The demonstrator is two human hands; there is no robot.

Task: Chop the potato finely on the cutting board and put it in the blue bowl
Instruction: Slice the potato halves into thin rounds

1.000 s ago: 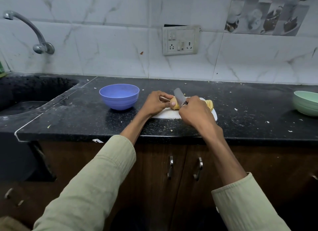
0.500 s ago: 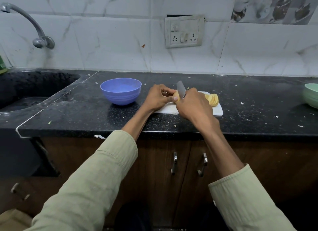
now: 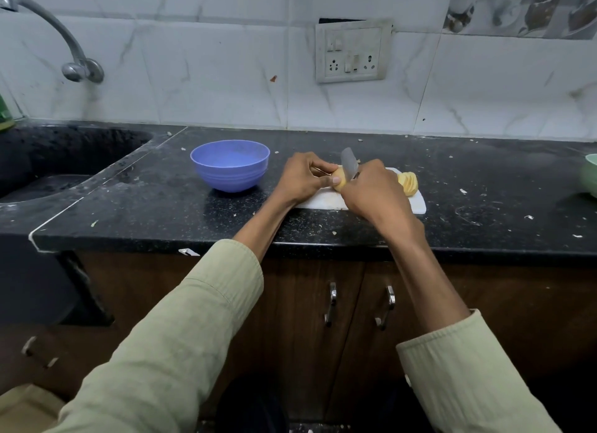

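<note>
A white cutting board [image 3: 416, 205] lies on the black counter. On it my left hand [image 3: 302, 179] holds the uncut end of a yellow potato [image 3: 339, 179], thumb against its side. My right hand [image 3: 374, 192] grips a knife [image 3: 350, 165] whose grey blade stands against the potato's cut face. A fan of cut potato slices [image 3: 408, 182] leans on the board to the right of my right hand. The blue bowl [image 3: 230, 165] stands to the left of the board; no potato shows inside it.
A black sink [image 3: 48, 161] with a steel tap [image 3: 69, 56] fills the left. A green bowl [image 3: 589, 174] sits at the right edge of the counter [image 3: 161, 213]. Small scraps dot the counter. Wall socket [image 3: 352, 53] behind; cabinet doors with handles below.
The camera has tilted, so the scene sits higher and farther right in view. Both hands, the knife and the potato keep nearly the same pose on the board.
</note>
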